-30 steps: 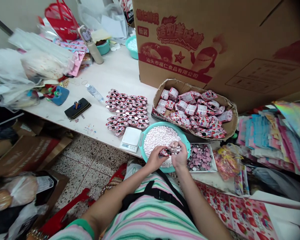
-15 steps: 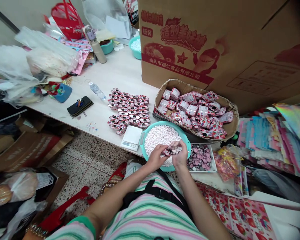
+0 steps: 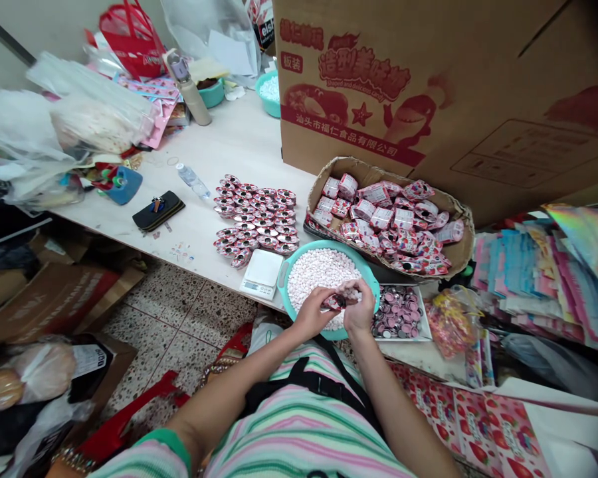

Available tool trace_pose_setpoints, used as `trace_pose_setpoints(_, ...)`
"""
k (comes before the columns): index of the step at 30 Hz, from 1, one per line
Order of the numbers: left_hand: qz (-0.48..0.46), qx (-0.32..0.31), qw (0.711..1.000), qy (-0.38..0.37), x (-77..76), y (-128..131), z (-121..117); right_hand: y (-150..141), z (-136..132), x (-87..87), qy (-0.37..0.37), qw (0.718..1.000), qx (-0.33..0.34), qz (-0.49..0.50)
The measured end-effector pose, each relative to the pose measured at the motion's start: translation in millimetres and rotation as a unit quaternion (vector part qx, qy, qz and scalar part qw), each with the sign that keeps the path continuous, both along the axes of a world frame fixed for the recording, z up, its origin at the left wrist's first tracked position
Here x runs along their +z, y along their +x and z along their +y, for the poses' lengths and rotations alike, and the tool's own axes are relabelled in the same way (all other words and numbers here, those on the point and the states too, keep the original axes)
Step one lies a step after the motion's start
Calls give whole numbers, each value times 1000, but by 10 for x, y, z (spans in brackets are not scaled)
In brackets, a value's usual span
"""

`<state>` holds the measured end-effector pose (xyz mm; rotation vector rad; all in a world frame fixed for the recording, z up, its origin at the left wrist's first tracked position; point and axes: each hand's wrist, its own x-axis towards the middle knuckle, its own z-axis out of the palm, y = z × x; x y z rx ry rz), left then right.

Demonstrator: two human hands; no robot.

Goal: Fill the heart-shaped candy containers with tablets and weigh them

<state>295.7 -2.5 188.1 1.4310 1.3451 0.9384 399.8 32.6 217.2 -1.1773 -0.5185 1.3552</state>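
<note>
Both my hands are over a turquoise basin (image 3: 282,284) filled with small pale pink candies (image 3: 319,273). In my left hand (image 3: 315,312) is a small printed candy container (image 3: 335,302), red and pink with a dark round opening. My right hand (image 3: 359,312) is curled beside it, holding some candies (image 3: 349,290) close to that opening. A white digital scale (image 3: 262,271) sits at the basin's left. Several similar containers (image 3: 256,222) stand in rows behind the scale. To the right, a shallow white tray (image 3: 427,318) holds round pink and silver caps (image 3: 397,312).
Behind the basin, a cut-down carton (image 3: 323,182) holds many printed containers. A large cardboard box (image 3: 359,133) rises behind it. Leftward lie a dark wallet (image 3: 158,211) and a clear bottle (image 3: 193,182). Stacked packaging (image 3: 523,279) and a candy bag (image 3: 453,325) are at right.
The container in my left hand has turned slightly, its dark opening showing more clearly. My right hand with the candies stays close beside it. The view has shifted very slightly.
</note>
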Motion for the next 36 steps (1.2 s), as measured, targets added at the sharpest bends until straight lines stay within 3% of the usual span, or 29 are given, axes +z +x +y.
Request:
trace_pose_setpoints(20,-26,22,999,13,-19,36,-13,-38,-8,41,-22,1000,-9,9)
trace_pose_setpoints(24,-29,31,999,-13,-48,-4,-45,144,107,-65,-69,991,-51,103)
trace_pose_setpoints(27,-70,52,995,-38,-57,-74,-84,396,196,-266,-94,985,-89,112)
trace_pose_setpoints(30,-114,64,991,-43,-67,-144,-114,578,190,-545,-157,986,-62,-8)
trace_pose_setpoints(32,-122,76,989,-38,-76,-168,-124,617,129,-740,-179,972,22,-151)
trace_pose_setpoints(36,-125,71,989,-27,-87,-171,-123,564,-28,-1046,-138,884,213,-393)
